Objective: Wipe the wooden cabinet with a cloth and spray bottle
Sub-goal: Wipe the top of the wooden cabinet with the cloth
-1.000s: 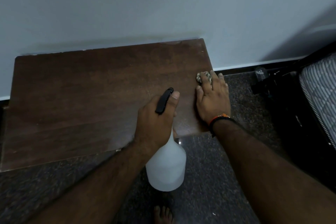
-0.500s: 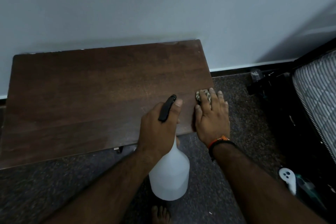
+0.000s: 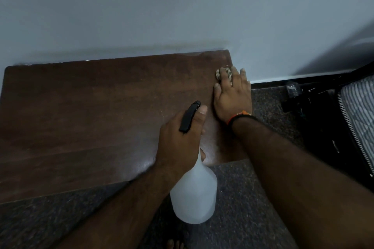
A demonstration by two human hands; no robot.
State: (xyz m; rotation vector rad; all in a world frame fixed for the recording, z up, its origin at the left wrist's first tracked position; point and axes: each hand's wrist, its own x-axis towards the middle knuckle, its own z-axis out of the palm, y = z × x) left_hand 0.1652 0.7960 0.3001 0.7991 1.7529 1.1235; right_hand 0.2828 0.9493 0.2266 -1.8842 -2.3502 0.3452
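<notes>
The dark wooden cabinet top [image 3: 91, 111] fills the left and middle of the view, its back edge against the wall. My left hand [image 3: 180, 141] grips the neck of a white spray bottle [image 3: 194, 194]; the black nozzle points over the top and the body hangs in front of the front edge. My right hand [image 3: 232, 97] lies flat with straight fingers near the back right corner. It presses a small patterned cloth [image 3: 219, 74] onto the wood. Only the cloth's far end shows past my fingertips.
A pale wall [image 3: 182, 16] rises right behind the cabinet. Dark speckled floor [image 3: 242, 198] lies in front and to the right. A black case with striped fabric [image 3: 356, 111] stands at the right edge. My bare toes [image 3: 175, 244] show at the bottom.
My right hand has slid the cloth along the right edge, from near the front edge toward the back right corner. My left hand holds the bottle much as before.
</notes>
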